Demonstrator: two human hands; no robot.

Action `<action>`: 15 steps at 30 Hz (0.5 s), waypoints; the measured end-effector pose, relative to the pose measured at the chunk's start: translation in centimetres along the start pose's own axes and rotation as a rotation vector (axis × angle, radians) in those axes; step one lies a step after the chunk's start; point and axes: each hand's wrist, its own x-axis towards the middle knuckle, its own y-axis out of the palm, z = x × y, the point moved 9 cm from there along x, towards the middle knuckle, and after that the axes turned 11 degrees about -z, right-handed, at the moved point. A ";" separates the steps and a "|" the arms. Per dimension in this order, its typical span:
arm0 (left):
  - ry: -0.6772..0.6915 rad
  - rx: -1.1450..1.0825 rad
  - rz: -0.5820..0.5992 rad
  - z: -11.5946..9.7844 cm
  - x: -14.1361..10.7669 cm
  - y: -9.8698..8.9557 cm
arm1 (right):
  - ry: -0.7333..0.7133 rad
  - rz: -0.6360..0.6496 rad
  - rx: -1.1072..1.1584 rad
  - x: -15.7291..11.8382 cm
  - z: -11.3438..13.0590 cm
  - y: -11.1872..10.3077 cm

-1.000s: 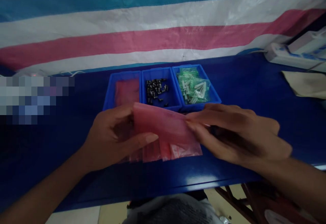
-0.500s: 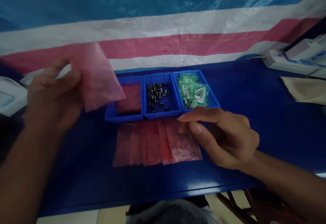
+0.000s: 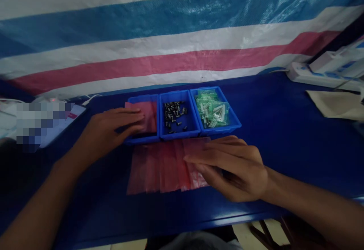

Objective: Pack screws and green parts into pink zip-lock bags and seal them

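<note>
My left hand (image 3: 113, 127) reaches over the left blue bin, its fingers stretched out on pink plastic bags (image 3: 149, 115). Thumb and fingers are apart, and one bag corner sticks up past the bin's left side. In front of the bins lies a row of overlapping pink plastic bags (image 3: 153, 170). Over the rightmost bag (image 3: 197, 180) is my right hand (image 3: 237, 166), with thumb and forefinger closed at its upper part. That hand hides some of the bag.
The middle blue bin (image 3: 192, 125) holds several dark screws (image 3: 173, 111). Green-tinted bags of light-coloured pieces (image 3: 214, 110) fill the right bin (image 3: 234, 123). A power strip (image 3: 307, 76) and beige cloth (image 3: 332, 104) lie at right; a partly blurred device (image 3: 61, 123) lies at left.
My left hand has come down and rightward from the raised pink bag to the left bin. My right hand has moved slightly left and down onto the rightmost bag of the row.
</note>
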 end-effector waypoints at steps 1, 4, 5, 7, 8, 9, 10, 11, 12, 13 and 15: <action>0.003 0.001 0.025 0.0 0.0 0.2 | -0.029 0.000 -0.009 0.0 0.2 0.0; 0.016 0.004 0.111 -0.1 0.7 0.9 | -0.115 -0.001 -0.045 -0.2 0.6 0.3; 0.021 0.008 0.148 -0.1 1.0 1.1 | -0.126 -0.001 -0.046 -0.3 0.7 0.4; 0.033 0.031 0.225 -0.1 1.8 1.7 | -0.112 0.014 -0.027 -0.4 0.5 0.7; 0.039 0.048 0.256 0.0 2.2 2.0 | -0.096 0.024 -0.011 -0.4 0.4 0.8; 0.044 0.064 0.276 0.0 2.5 2.1 | -0.086 0.033 0.005 -0.5 0.3 0.9; 0.049 0.075 0.285 -0.1 2.8 2.2 | -0.082 0.040 0.015 -0.5 0.3 1.0; 0.054 0.079 0.285 -0.2 2.9 2.3 | -0.082 0.050 0.017 -0.5 0.2 1.1; 0.059 0.076 0.279 -0.5 3.0 2.3 | -0.088 0.053 0.014 -0.5 0.3 1.1; 0.066 0.071 0.277 -0.8 3.0 2.3 | -0.097 0.052 0.009 -0.5 0.3 1.1; 0.083 0.057 0.258 -1.6 2.8 2.2 | -0.111 0.043 -0.002 -0.5 0.3 1.0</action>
